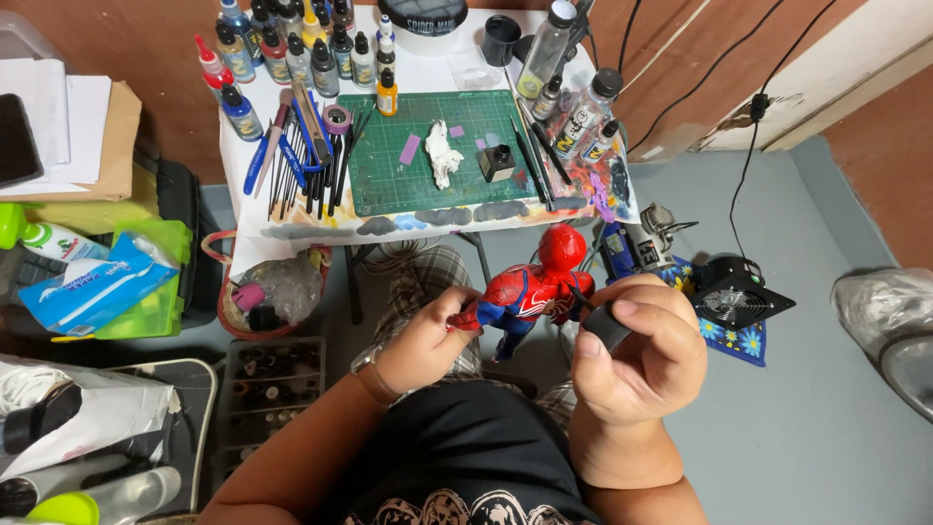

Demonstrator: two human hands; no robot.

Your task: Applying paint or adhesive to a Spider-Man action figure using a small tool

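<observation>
Centrally: left hand [425, 342], wrist bent, fingers closed on glossy red-and-blue figurine [530, 287], held over the lap below the bench [428, 68]. Right hand [637, 345], curled, pinches matte black cylindrical handle [604, 326] against the figurine. Green gridded cutting mat [437, 146] above.

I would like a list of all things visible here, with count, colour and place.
figure: one, red and blue, held in front of the table
cutting mat: one, green, on the table
paint bottles: many, mixed colours, table's far left
brushes: many, dark, left of mat
small fan: one, black, floor at right
left hand: holds the figure
right hand: grip on a dark tool
</observation>
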